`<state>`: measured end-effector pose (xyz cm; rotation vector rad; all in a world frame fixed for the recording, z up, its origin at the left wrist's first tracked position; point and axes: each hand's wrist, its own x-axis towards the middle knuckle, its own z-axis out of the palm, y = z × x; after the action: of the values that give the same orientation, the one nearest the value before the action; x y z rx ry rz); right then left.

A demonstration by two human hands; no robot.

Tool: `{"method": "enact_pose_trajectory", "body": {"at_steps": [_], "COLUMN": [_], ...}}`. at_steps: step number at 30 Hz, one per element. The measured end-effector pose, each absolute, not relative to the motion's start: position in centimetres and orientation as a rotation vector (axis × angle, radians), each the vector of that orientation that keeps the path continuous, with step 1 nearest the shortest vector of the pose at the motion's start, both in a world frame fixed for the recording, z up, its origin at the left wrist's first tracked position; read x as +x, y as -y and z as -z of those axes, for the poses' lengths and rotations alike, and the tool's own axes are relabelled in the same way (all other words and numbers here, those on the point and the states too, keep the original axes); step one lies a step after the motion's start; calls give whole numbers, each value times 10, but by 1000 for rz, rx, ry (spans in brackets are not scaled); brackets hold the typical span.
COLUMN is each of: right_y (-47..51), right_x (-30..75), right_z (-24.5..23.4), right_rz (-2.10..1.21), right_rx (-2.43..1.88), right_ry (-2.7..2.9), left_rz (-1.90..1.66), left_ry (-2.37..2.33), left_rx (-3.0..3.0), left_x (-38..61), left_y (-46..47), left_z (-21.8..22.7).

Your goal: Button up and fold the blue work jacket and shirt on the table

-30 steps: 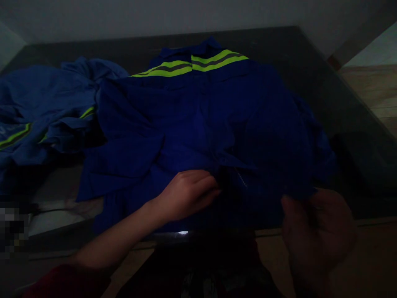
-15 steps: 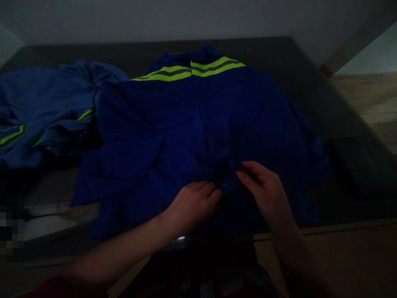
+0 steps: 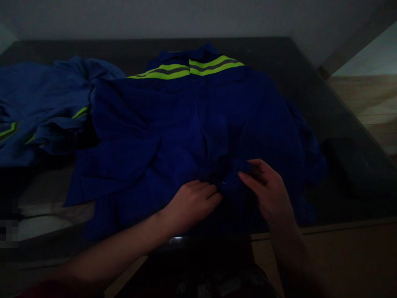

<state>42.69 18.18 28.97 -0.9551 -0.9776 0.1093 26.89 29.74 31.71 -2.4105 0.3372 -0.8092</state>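
Observation:
A dark blue work jacket (image 3: 173,120) lies spread out on the table, collar at the far side, with yellow-green and grey reflective bands across its chest. Near its lower front edge my left hand (image 3: 197,200) is closed, knuckles up, on the fabric. To the right of it, my right hand (image 3: 268,182) pinches a fold of the jacket front between thumb and fingers, a little raised. A small pale spot, perhaps a thread or a fastener, shows on the cloth between the two hands. The picture is dim, and my left fingertips are hidden.
A lighter blue garment (image 3: 46,103) with yellow-green bands lies crumpled at the left, against the jacket's sleeve. On the right, a dark object (image 3: 353,165) rests on the dark table (image 3: 313,91). A pale wall (image 3: 155,18) stands behind the table.
My right hand has moved slightly right, and more of the pinched cloth shows at its fingertips. My left hand stays almost in place. The view has shifted slightly.

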Motion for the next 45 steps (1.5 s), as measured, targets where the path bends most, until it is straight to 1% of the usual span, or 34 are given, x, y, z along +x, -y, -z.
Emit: {"method": "enact_pose_trajectory", "body": {"at_steps": [2,5,8,11,13,17,23,28,36,45], "right_y": [-181,-174,-165,-160,-161,-170,-178,-181,-184,-183], "right_x": [429,427,415,396,385,381,391,389,392,392], "right_z": [-288,-287,-289,-295,-298,-300,-294,-293,-286,-287], "right_rz": [-33,190,407,539,589,516,266,134,309,345], "right_rx": [-979,-993,-977,-948,-919,-928,-978,-994,-1050,-1058], "right_ry": [932,844,843,995,1138,1366,1438,1347,1269,1299], "left_rz": [857,1051,1203,1231,1163,1026,1326,1409,1475,1571], "left_ry": [-359,-458,-539,-618,-666,-701,-552,-432,-259,-268], "left_rx": [-2527,-2701,-2717,-2642,-2590,-2536,-2631,-2739,-2839,-2886], "left_x": [263,249,236,231,231,234,237,239,241,243], "left_y": [-296,-292,-288,-287,-289,-293,-293,-287,-283,-284], "left_z": [-324,-338,-348,-349,-348,-346,-345,-345,-344,-340]}}
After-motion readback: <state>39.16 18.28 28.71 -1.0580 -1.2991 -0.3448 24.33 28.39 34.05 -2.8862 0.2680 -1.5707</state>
